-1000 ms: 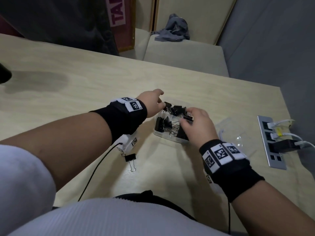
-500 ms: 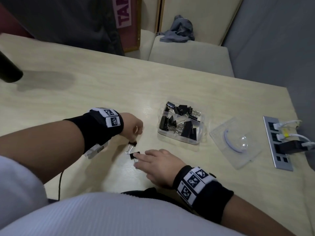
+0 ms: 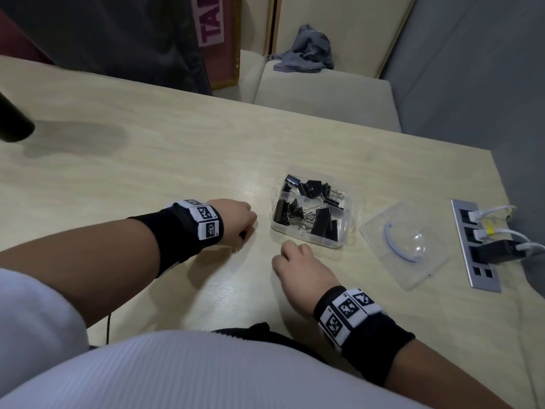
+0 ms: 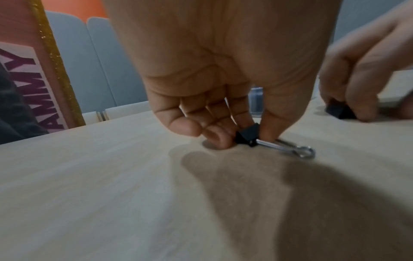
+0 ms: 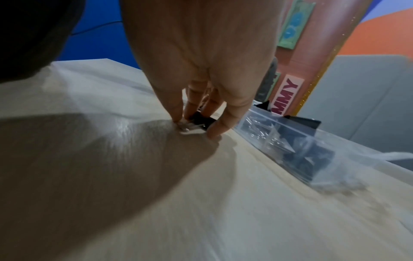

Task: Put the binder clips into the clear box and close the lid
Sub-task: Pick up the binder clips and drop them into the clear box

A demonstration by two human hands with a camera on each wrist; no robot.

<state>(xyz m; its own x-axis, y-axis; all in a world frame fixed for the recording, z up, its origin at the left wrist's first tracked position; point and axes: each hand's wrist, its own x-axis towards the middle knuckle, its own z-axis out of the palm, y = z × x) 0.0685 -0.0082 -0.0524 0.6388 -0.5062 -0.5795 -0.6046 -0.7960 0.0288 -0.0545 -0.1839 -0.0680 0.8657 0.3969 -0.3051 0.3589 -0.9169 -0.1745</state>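
The clear box (image 3: 342,237) stands on the table and holds several black binder clips (image 3: 321,222); it also shows in the right wrist view (image 5: 257,121). Its clear lid (image 3: 404,246) lies flat to the box's right. Left of the box, my left hand (image 3: 244,231) pinches a black binder clip (image 4: 247,135) between thumb and fingers (image 4: 220,141), with the silver handle touching the table. My right hand (image 3: 284,255), just in front of the box, grips another black binder clip (image 5: 201,118) low on the tabletop; the head view hides this clip.
A grey power strip (image 3: 472,261) with white plugs and a black adapter sits at the table's right edge. A black object (image 3: 11,119) juts in at far left. Behind the table stands a cushioned bench with a grey cloth (image 3: 306,51).
Both hands left the box and came back to the near table, took hold of the two loose clips there, and have now moved with them toward the box.
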